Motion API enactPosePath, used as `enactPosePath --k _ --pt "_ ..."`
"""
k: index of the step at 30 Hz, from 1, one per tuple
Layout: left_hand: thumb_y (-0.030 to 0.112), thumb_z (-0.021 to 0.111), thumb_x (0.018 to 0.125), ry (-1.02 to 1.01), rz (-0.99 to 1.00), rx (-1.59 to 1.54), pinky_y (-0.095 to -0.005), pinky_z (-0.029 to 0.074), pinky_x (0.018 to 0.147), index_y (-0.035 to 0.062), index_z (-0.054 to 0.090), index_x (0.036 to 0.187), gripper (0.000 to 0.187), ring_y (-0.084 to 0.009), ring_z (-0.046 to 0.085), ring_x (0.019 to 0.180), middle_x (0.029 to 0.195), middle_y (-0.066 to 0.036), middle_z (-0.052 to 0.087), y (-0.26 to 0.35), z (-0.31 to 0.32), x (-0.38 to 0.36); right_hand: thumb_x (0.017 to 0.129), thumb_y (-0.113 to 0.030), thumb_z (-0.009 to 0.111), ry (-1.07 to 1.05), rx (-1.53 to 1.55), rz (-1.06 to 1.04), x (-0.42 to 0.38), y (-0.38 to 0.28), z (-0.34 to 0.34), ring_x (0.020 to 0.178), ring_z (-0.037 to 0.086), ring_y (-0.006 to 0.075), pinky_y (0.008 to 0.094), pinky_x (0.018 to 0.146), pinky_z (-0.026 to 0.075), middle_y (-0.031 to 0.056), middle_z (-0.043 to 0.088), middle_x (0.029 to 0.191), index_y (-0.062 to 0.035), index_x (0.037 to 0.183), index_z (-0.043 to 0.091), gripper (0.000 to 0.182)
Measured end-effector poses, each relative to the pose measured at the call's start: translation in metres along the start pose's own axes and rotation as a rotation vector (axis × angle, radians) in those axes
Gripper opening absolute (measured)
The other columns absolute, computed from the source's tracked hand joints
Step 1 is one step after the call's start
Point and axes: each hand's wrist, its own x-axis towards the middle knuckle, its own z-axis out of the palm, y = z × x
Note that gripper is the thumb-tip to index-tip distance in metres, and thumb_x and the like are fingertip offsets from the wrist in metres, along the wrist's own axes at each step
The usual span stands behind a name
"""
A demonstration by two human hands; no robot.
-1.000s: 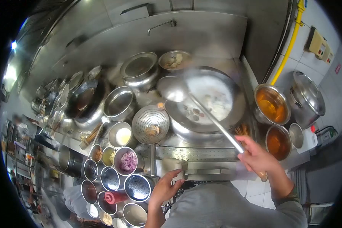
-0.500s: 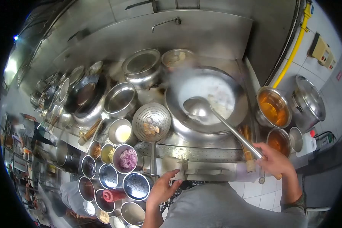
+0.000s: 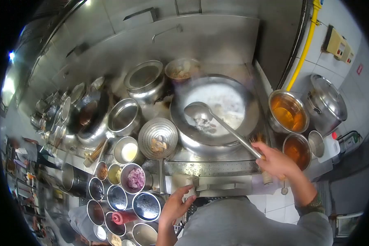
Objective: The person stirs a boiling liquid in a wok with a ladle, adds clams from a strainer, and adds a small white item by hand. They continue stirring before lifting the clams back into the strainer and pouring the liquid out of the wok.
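My right hand (image 3: 277, 160) is wrapped around the long handle of a metal ladle (image 3: 233, 132). The ladle's bowl is over the left part of a large wok (image 3: 253, 119) and its bubbling, whitish liquid (image 3: 219, 96). Dark and pale pieces show in the liquid beside the bowl. My left hand (image 3: 176, 207) holds nothing, its fingers apart, near the counter's front edge and a folded cloth (image 3: 185, 180). Left of the wok, a perforated strainer (image 3: 147, 130) holds some clams (image 3: 159, 144), its handle pointing toward my left hand.
Several metal containers stand at left, one with chopped purple onion (image 3: 136, 178); a red squeeze bottle (image 3: 124, 217) lies among them. Pots of orange liquid (image 3: 287, 117) stand at right, beside a lidded pot (image 3: 326, 102). A faucet (image 3: 168, 33) is above the stove. Bamboo brushes (image 3: 267, 177) lie near my right hand.
My right hand has moved forward and left with the ladle, whose bowl sits farther left in the wok. My left hand has barely moved. The whole view has shifted slightly.
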Motion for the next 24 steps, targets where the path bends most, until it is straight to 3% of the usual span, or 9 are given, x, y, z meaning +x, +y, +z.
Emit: enactPosePath --k 3,10,13,16,19,20,23,24 --pt "0.035 0.07 0.094 -0.004 -0.062 0.027 -0.0415 0.059 0.084 0.0095 0.06 0.136 0.05 -0.0348 0.067 0.116 0.124 -0.02 0.069 -0.005 -0.002 -0.004 0.093 -0.018 0.061 0.05 0.031 0.011 0.014 0.001 0.001 0.101 0.067 0.0433 0.047 0.089 0.051 0.0248 0.069 0.11 -0.0101 0.147 0.041 0.058" --pt "0.03 0.071 0.095 0.097 -0.05 0.003 -0.0401 0.055 0.094 0.0037 0.062 0.132 0.046 -0.0296 0.068 0.115 0.126 -0.018 0.068 -0.028 0.008 -0.021 0.093 -0.016 0.057 0.367 0.121 -0.042 0.069 0.037 0.004 0.103 0.064 0.0495 0.0502 0.093 0.05 0.0293 0.067 0.112 -0.0068 0.143 0.043 0.054" --pt "0.029 0.071 0.094 0.093 -0.056 0.0 -0.0402 0.055 0.093 0.0034 0.062 0.131 0.046 -0.0305 0.068 0.115 0.125 -0.018 0.068 -0.023 0.011 -0.021 0.093 -0.015 0.055 0.401 0.074 -0.024 0.096 0.044 0.005 0.097 0.068 0.0466 0.0479 0.089 0.052 0.0303 0.067 0.113 -0.0053 0.142 0.043 0.052" --pt "0.029 0.071 0.094 0.092 -0.049 0.017 -0.0403 0.056 0.092 0.0034 0.063 0.131 0.046 -0.0306 0.068 0.114 0.125 -0.018 0.068 -0.016 0.01 -0.019 0.092 -0.014 0.057 0.231 0.229 0.098 0.095 0.032 0.005 0.076 0.071 0.035 0.045 0.071 0.055 0.0235 0.069 0.102 -0.0042 0.144 0.039 0.056" --pt "0.029 0.071 0.095 0.08 -0.057 0.037 -0.0403 0.056 0.092 0.0032 0.063 0.131 0.045 -0.0305 0.068 0.114 0.125 -0.018 0.068 -0.013 0.009 -0.017 0.09 -0.014 0.061 0.058 0.661 0.142 0.101 0.047 0.02 0.059 0.061 0.0191 0.0379 0.053 0.05 0.0116 0.064 0.086 -0.0038 0.148 0.033 0.065" --pt "0.029 0.071 0.095 0.08 -0.038 0.04 -0.0404 0.056 0.092 0.0031 0.063 0.131 0.045 -0.0305 0.068 0.114 0.125 -0.019 0.068 -0.014 0.01 -0.016 0.091 -0.013 0.064 0.003 0.895 0.168 0.096 0.048 0.019 0.053 0.05 0.0131 0.0326 0.046 0.043 0.0036 0.054 0.078 -0.005 0.148 0.031 0.067" --pt "0.029 0.071 0.095 0.064 -0.048 0.034 -0.0401 0.056 0.091 0.0025 0.063 0.131 0.045 -0.0306 0.069 0.113 0.125 -0.019 0.068 -0.013 0.012 -0.014 0.093 -0.01 0.06 -0.137 1.306 0.112 0.088 0.071 0.012 0.053 0.051 0.0135 0.0319 0.045 0.043 0.0045 0.054 0.077 -0.0057 0.145 0.034 0.059" --pt "0.028 0.071 0.095 0.055 -0.063 0.03 -0.0399 0.056 0.091 0.0022 0.063 0.131 0.045 -0.0307 0.069 0.113 0.125 -0.019 0.068 -0.013 0.012 -0.014 0.093 -0.009 0.06 -0.145 1.283 0.094 0.085 0.075 0.012 0.053 0.051 0.0133 0.0314 0.045 0.042 0.0046 0.054 0.078 -0.0059 0.144 0.034 0.057"
